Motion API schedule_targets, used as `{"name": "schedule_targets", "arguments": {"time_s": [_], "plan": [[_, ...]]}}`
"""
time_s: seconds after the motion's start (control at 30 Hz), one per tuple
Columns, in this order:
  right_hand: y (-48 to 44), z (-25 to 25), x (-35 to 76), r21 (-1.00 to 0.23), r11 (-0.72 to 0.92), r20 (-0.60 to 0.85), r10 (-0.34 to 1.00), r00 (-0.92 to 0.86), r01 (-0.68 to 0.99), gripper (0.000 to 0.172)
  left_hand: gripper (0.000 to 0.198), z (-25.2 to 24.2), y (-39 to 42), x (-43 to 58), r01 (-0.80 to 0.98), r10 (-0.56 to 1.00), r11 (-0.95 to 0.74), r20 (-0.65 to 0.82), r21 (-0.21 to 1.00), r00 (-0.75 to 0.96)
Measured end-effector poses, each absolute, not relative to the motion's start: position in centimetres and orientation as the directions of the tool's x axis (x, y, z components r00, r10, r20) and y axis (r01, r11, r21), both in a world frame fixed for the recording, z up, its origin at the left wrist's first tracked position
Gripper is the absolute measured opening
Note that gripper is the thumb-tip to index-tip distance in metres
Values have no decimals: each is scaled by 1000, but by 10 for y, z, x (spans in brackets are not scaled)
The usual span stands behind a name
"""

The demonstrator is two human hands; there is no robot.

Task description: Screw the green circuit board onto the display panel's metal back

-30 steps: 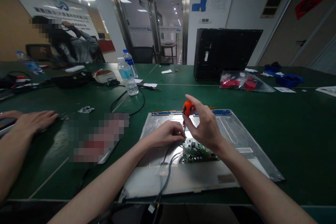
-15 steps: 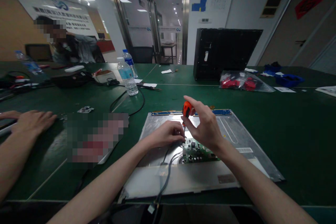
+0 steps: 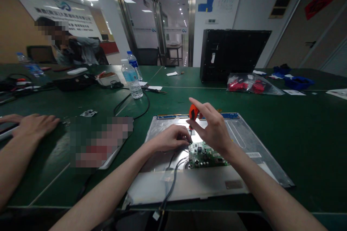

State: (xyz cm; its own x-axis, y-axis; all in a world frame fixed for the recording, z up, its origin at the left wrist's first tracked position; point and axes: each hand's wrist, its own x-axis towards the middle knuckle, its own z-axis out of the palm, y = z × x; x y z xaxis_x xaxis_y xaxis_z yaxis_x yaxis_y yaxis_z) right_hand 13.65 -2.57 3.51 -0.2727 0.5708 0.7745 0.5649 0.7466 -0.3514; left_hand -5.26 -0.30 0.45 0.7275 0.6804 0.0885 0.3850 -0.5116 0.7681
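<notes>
My right hand (image 3: 214, 126) grips the orange and black handle of a screwdriver (image 3: 193, 112), its shaft pointing down at the upper left corner of a green circuit board (image 3: 206, 156). Close to the tip, my left hand (image 3: 173, 138) has its thumb and fingers pinched together at the board's corner; whether they hold the shaft, a screw or nothing is hidden. The board sits on the silver metal back of a display panel (image 3: 244, 142), which lies flat on the green table. Thin cables (image 3: 173, 184) run from beside the board over the panel's near edge.
Another person's hand and forearm (image 3: 35, 130) rest at the left. Water bottles (image 3: 132, 79) stand behind a black cable. At the back right are a black monitor housing (image 3: 233, 56), a plastic bag of red parts (image 3: 252, 83) and a blue tray (image 3: 298, 82). A person sits far left.
The screwdriver handle has turned slightly in my right hand, whose fingers have shifted a little. My left hand stays nearly in place at the board's corner.
</notes>
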Motion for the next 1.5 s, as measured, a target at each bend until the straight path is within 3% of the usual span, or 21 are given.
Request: {"name": "schedule_targets", "arguments": {"time_s": [0.1,0.3,0.5,0.7,0.93,1.13,1.5], "plan": [[-27,35,136,-372,759,783,566,-258,535,53,12,2,-3,-53,387,695,-489,82,782,714],[-27,37,137,-369,745,779,574,-252,555,40,6,6,-4,-52,405,703,-488,74,773,707],[-28,37,136,-370,761,784,564,-261,532,52,10,-1,-2,-54,421,720,-465,57,779,692],[-26,36,137,-369,761,777,568,-273,534,43,9,1,-3,-54,396,705,-471,67,788,706],[-27,37,135,-361,762,800,550,-241,538,50,8,1,-3,-53,385,715,-439,56,812,697],[-28,35,135,-356,753,797,553,-240,553,43,7,0,-3,-52,399,716,-439,45,805,696],[-26,36,137,-338,748,777,564,-280,571,48,6,4,-4,-51,405,722,-429,38,807,691]]}}
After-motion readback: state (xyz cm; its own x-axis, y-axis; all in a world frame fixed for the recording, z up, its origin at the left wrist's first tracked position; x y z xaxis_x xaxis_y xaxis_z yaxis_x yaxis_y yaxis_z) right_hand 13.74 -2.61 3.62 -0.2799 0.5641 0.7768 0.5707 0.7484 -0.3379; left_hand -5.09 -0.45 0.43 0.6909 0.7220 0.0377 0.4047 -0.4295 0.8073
